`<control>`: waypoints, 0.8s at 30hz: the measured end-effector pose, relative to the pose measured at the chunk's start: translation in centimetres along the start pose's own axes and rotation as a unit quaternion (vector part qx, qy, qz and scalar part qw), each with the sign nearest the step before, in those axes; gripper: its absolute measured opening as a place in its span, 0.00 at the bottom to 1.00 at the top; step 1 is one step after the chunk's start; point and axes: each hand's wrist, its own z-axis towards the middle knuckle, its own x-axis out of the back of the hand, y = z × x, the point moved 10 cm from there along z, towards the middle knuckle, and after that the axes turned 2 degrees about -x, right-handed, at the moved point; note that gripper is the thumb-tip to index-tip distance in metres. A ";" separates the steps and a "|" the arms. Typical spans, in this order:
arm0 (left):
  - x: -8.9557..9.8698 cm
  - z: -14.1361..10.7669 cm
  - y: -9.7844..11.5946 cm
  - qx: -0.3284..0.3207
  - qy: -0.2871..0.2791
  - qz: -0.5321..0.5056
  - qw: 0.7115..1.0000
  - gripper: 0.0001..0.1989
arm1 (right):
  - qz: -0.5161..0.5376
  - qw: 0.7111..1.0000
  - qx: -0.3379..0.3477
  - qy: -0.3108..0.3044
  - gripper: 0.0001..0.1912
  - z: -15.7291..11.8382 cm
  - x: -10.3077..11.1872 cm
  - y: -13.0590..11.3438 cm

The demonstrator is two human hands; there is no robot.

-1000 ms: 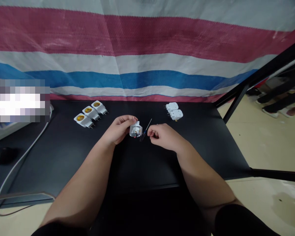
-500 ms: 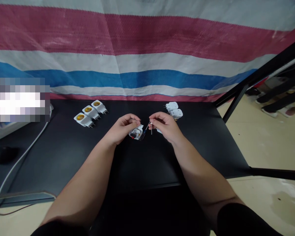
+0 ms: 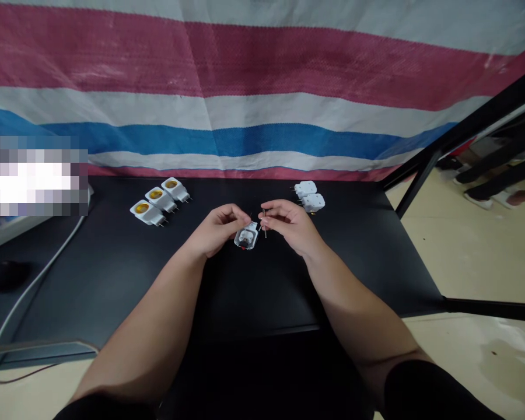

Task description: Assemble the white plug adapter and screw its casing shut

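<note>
Between finger and thumb my left hand [image 3: 222, 229] grips an opened white plug housing [image 3: 246, 236], its inside facing up with a dark part and a bit of red at the lower edge. Close to its right, my right hand [image 3: 291, 226] pinches a thin metal rod [image 3: 265, 228] that stands roughly upright. Three white lamp sockets with gold inner rings [image 3: 156, 197] lie in a slanted row at the back left. Behind my right hand are two white plug pieces [image 3: 314, 202] with their holed sides up.
On the black table [image 3: 363, 251], a grey cable [image 3: 39, 277] and a black mouse [image 3: 4, 275] are at the left. A striped sheet [image 3: 262, 64] hangs behind. A black metal frame [image 3: 413, 169] borders the right; beyond it, a person's legs [image 3: 496, 175] show.
The housing in my left hand has turned and moved slightly right. My right hand has shifted a little left, and the rod has come up higher between its fingers.
</note>
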 end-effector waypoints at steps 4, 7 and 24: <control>-0.2 -0.1 -0.3 0.016 -0.004 -0.004 1.000 0.19 | 0.012 1.000 -0.019 -0.005 0.24 -0.1 -0.4 0.4; -0.1 -0.2 -0.4 0.020 0.000 -0.002 1.000 0.18 | 0.010 1.000 -0.020 0.006 0.25 -0.1 -0.3 0.5; -0.4 -0.2 -0.4 0.025 0.007 -0.005 1.000 0.18 | -0.057 0.998 0.012 0.018 0.21 -0.2 -0.4 -0.1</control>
